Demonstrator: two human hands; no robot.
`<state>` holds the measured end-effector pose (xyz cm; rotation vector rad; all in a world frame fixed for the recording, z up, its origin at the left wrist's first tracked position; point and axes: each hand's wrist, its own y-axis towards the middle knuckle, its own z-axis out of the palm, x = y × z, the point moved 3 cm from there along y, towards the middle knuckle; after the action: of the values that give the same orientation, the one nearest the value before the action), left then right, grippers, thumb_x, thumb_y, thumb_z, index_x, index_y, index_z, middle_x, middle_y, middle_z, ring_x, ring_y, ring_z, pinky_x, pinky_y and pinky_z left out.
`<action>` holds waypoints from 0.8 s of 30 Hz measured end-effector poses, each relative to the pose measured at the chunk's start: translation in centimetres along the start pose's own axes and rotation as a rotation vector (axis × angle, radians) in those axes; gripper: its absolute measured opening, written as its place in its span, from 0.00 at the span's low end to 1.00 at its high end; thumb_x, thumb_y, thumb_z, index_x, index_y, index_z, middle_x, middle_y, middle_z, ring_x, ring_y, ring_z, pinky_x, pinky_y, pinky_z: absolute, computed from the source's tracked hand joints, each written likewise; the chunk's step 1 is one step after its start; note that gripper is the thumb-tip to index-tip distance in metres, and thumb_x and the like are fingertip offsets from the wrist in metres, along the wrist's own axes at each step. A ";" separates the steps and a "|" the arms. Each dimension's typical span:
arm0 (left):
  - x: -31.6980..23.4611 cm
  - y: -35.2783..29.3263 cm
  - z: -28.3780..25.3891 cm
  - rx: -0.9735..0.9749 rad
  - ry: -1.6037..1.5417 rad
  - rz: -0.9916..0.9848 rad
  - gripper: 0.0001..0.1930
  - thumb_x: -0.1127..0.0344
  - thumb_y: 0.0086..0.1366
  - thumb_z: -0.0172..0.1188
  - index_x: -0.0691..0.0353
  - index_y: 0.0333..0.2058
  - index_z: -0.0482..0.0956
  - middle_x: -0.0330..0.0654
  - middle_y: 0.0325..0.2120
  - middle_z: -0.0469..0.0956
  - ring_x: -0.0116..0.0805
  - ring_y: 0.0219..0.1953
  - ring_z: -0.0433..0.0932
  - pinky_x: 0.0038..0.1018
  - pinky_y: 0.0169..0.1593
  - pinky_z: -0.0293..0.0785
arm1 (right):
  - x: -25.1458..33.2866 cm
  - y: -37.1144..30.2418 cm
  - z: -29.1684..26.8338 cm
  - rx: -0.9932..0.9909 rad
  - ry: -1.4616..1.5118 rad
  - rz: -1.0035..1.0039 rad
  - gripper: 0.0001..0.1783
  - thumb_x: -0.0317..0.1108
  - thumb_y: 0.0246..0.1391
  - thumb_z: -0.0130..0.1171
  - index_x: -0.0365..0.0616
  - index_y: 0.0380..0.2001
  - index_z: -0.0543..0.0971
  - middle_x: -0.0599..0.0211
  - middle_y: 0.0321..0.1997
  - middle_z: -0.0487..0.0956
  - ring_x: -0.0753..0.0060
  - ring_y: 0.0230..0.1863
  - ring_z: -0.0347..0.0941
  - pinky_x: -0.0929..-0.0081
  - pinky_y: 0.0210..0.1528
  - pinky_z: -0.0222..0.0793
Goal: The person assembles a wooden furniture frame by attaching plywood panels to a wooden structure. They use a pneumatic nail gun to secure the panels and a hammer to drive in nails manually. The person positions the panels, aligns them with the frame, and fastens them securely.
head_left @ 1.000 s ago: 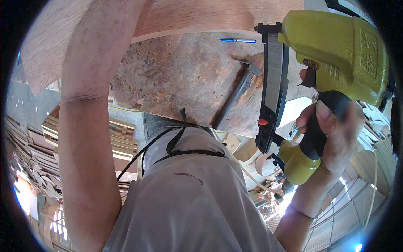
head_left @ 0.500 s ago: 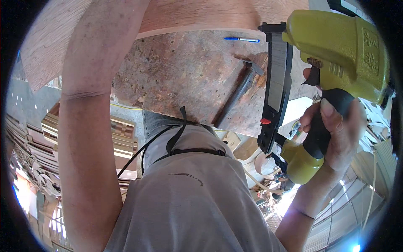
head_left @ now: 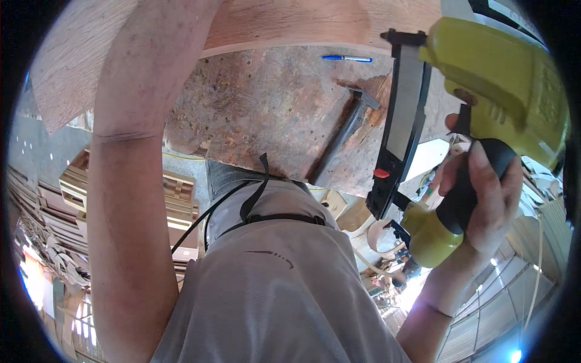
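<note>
My right hand [head_left: 491,196] is wrapped round the black grip of a yellow-green nail gun [head_left: 499,81], held up at the right side. A finger lies near its trigger. The gun's long dark magazine [head_left: 400,121] slants down beside the grip, and its nose is close to the edge of a curved plywood panel [head_left: 315,24]. My left forearm [head_left: 130,199] reaches up across the panel; the left hand itself is beyond the top edge. On the worn workbench [head_left: 260,109] lie a hammer [head_left: 345,136], handle toward me, and a blue pen [head_left: 347,58].
A pale hose [head_left: 378,266] trails below the gun. Slatted wooden pieces [head_left: 178,196] stand on the floor at left, with stacked boards [head_left: 51,206] beyond. A black strap [head_left: 257,187] hangs at my waist against the bench's near edge.
The nail gun has shifted slightly right and tilted, its nose moving right along the panel edge. My left forearm has moved a little to the right. Pen and hammer stay put.
</note>
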<state>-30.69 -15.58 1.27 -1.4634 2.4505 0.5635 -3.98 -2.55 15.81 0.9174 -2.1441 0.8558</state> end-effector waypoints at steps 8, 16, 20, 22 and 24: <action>0.4 0.4 0.8 -0.081 0.029 0.022 0.31 0.37 0.55 0.64 0.66 0.37 0.85 0.57 0.39 0.82 0.54 0.45 0.81 0.42 0.50 0.77 | 1.4 -1.5 1.2 -0.071 -0.028 0.009 0.26 0.39 0.53 0.63 0.29 0.47 0.71 0.48 0.31 0.81 0.73 0.21 0.73 0.80 0.24 0.68; 0.5 0.4 0.3 -0.018 -0.039 0.060 0.31 0.37 0.56 0.64 0.65 0.38 0.85 0.56 0.39 0.83 0.52 0.46 0.82 0.41 0.51 0.77 | 1.3 -2.0 3.2 -0.005 0.078 0.076 0.25 0.34 0.50 0.69 0.31 0.46 0.71 0.59 0.26 0.78 0.69 0.23 0.79 0.78 0.25 0.73; 0.7 0.4 0.4 -0.006 -0.041 0.056 0.31 0.37 0.56 0.64 0.65 0.38 0.85 0.56 0.39 0.83 0.52 0.45 0.82 0.41 0.51 0.77 | 1.5 -2.0 3.6 -0.001 0.085 0.106 0.25 0.34 0.49 0.69 0.31 0.46 0.71 0.60 0.27 0.78 0.69 0.23 0.79 0.78 0.25 0.73; 0.7 0.5 0.4 0.015 -0.052 0.032 0.32 0.37 0.56 0.63 0.65 0.38 0.85 0.55 0.39 0.83 0.51 0.45 0.82 0.41 0.51 0.77 | 1.4 -2.0 3.7 0.004 0.092 0.109 0.25 0.34 0.49 0.69 0.32 0.46 0.71 0.60 0.28 0.78 0.69 0.23 0.79 0.78 0.25 0.73; 0.6 0.9 0.4 0.053 -0.068 -0.003 0.32 0.36 0.56 0.63 0.65 0.38 0.86 0.56 0.39 0.83 0.51 0.46 0.82 0.41 0.51 0.77 | 1.4 -2.0 3.8 0.009 0.088 0.110 0.26 0.34 0.49 0.69 0.32 0.47 0.71 0.60 0.28 0.78 0.69 0.24 0.79 0.78 0.25 0.73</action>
<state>-31.72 -15.47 0.87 -1.4043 2.3920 0.5348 -4.32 -7.03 15.31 0.7580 -2.1320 0.9428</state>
